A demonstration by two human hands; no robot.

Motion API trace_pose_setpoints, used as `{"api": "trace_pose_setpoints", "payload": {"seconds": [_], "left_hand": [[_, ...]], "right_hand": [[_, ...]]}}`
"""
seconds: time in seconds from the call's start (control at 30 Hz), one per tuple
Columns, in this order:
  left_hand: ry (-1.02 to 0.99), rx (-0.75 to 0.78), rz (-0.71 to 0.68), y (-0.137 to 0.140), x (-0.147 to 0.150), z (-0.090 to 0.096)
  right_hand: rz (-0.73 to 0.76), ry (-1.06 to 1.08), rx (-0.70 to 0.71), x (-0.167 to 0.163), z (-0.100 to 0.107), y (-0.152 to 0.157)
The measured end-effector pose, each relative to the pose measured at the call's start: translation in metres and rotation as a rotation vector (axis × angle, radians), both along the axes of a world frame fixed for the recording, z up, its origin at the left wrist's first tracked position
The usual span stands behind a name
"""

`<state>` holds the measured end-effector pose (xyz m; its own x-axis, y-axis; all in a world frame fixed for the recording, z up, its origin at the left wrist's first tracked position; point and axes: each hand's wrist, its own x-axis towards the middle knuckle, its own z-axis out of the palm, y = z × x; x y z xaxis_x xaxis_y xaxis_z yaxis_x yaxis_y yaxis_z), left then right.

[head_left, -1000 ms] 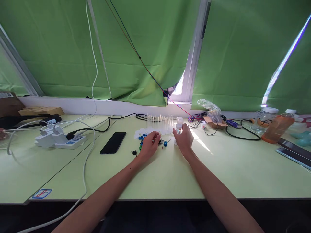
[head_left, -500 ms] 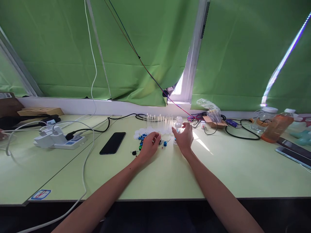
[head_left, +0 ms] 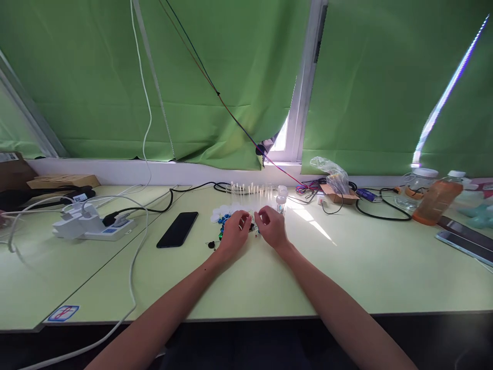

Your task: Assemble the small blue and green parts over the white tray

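My left hand hovers over a pile of small blue and green components, its thumb and fingertips curled together; whatever they pinch is too small to make out. Close beside it is my right hand, fingers bent toward the left fingertips, over the same pile. What lies in the right fingers cannot be made out either. Behind both hands runs a row of clear upright tubes, with round whitish discs at its left. A small clear vial with a white cap stands just behind my right hand. One black component lies apart, left of my left wrist.
A black phone lies to the left, near a white power strip with adapters and cables. At the right back are a small open cardboard box, an orange bottle, a clear jar and another phone.
My right hand has let go of the small clear vial and moved left, close to my left hand. The left hand has stayed nearly in place. The view has shifted slightly.
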<state>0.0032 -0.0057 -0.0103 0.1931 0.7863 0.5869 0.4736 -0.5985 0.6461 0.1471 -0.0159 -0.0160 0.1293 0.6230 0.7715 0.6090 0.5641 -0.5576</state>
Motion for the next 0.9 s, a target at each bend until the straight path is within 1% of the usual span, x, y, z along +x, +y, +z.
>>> {"api": "trace_pose_setpoints", "payload": {"seconds": [0.07,0.1,0.17,0.27,0.37,0.43,0.5,0.53,0.6,0.7,0.73,0.77,0.8,0.87,0.9], "left_hand": [[-0.007,-0.003,0.031,0.002,-0.002,0.0],[-0.008,-0.003,0.052,0.003,-0.003,0.001],[-0.002,0.005,0.097,0.005,-0.005,0.002],[0.008,0.011,0.141,0.009,-0.009,0.006],[0.04,-0.024,0.125,0.016,-0.012,0.015],[0.098,-0.05,0.09,0.022,-0.012,0.027],[0.137,-0.041,0.058,0.029,-0.008,0.044],[0.135,-0.016,0.053,0.033,-0.005,0.053],[0.155,0.086,0.073,0.044,0.007,0.073],[0.308,0.235,0.054,0.065,0.033,0.098],[0.379,0.248,0.043,0.073,0.042,0.104],[0.449,0.231,0.031,0.081,0.052,0.109],[0.503,0.176,0.041,0.088,0.061,0.112],[0.579,0.039,0.105,0.101,0.076,0.115],[0.585,0.013,0.119,0.107,0.082,0.115]], "right_hand": [[0.148,-0.074,-0.139,-0.004,-0.006,0.003],[0.194,-0.103,-0.2,-0.006,-0.009,0.004],[0.231,-0.145,-0.264,-0.006,-0.014,0.007],[0.245,-0.168,-0.299,-0.006,-0.017,0.011],[0.227,-0.186,-0.309,-0.007,-0.019,0.012],[0.222,-0.192,-0.319,-0.009,-0.019,0.011],[0.23,-0.188,-0.318,-0.012,-0.019,0.01],[0.236,-0.185,-0.314,-0.013,-0.019,0.009],[0.246,-0.178,-0.309,-0.015,-0.017,0.008],[0.248,-0.168,-0.326,-0.016,-0.015,0.007],[0.248,-0.165,-0.332,-0.015,-0.015,0.006],[0.249,-0.162,-0.336,-0.015,-0.014,0.006],[0.251,-0.159,-0.336,-0.015,-0.014,0.006],[0.257,-0.151,-0.336,-0.015,-0.014,0.005],[0.259,-0.146,-0.335,-0.015,-0.014,0.005]]}}
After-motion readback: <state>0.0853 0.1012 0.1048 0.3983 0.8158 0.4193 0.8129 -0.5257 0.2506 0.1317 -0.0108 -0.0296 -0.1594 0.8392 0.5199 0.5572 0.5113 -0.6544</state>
